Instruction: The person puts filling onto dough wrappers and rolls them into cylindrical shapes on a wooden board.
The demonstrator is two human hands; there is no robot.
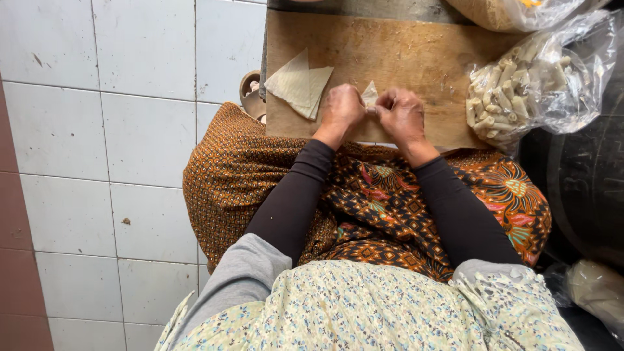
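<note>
Beside both hands (372, 110), triangular wrappers (299, 84).

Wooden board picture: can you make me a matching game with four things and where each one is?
Things:
1. stack of thin wrappers
2. clear bag of rolled snacks
3. small folded wrapper
4. patterned cloth

Places:
A. over the person's lap
B. between the left hand and right hand
C. right end of the wooden board
D. left part of the board

Pairs: 1-D, 2-C, 3-B, 4-A
</note>
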